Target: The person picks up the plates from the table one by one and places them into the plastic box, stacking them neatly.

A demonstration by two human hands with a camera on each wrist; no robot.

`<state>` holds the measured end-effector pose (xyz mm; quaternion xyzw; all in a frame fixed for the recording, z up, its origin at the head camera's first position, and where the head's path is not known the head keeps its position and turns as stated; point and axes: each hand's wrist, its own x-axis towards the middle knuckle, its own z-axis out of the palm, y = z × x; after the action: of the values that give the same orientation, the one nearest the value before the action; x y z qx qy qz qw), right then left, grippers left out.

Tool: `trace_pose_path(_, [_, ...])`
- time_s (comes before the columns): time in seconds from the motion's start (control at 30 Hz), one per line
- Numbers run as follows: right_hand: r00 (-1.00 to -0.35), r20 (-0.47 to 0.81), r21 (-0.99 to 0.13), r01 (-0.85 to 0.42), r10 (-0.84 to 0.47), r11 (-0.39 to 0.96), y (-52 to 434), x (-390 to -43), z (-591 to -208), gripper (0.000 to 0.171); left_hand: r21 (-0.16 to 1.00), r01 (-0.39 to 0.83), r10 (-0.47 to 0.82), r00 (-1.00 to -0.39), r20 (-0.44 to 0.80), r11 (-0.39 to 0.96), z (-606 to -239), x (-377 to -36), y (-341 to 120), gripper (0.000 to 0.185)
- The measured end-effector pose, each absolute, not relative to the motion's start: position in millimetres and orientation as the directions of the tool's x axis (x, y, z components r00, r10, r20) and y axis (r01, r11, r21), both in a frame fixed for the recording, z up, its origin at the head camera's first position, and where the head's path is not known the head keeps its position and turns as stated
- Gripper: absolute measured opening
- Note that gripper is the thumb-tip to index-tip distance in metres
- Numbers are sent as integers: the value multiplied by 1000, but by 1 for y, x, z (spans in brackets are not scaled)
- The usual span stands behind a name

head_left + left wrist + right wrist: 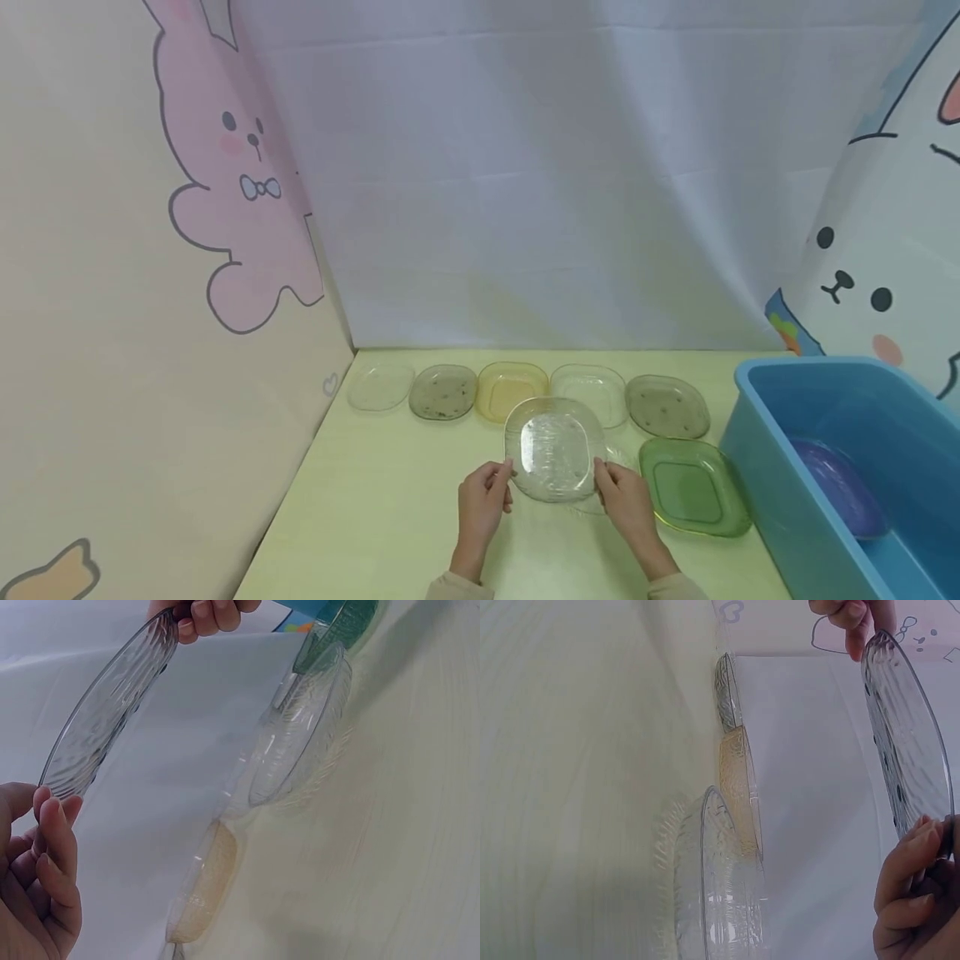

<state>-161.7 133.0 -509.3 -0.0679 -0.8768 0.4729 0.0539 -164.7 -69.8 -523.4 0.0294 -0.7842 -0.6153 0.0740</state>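
Left hand (482, 502), right hand (626, 500) pinch clear rounded-square plate (555, 452) at opposite edges above tabletop (375, 500); looks stiff, light, likely slick, breakable; rim safest hold.

The left hand (482, 502) and right hand (625, 502) were level and apart, thumbs (602, 477) pinching against curled fingers (60, 889), bare wrists (649, 552) slanting inward from pale sleeves (459, 587).

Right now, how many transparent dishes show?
9: clear, grey, amber, clear, grey along the back; held dish; clear one behind it; green one by the blue plastic tub; purple inside; more may hide.
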Motion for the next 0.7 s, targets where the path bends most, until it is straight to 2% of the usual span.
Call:
trace_pose_path(0.5, [-988,31,-830,59,151,555,128,-162,-510,41,966,77,-134,-985,113,247,-522,-165,-76,34])
trace_pose_path(0.7, [-987,2,-833,88,163,546,134,-162,-509,40,970,76,-135,-985,109,231,-521,-168,-76,42])
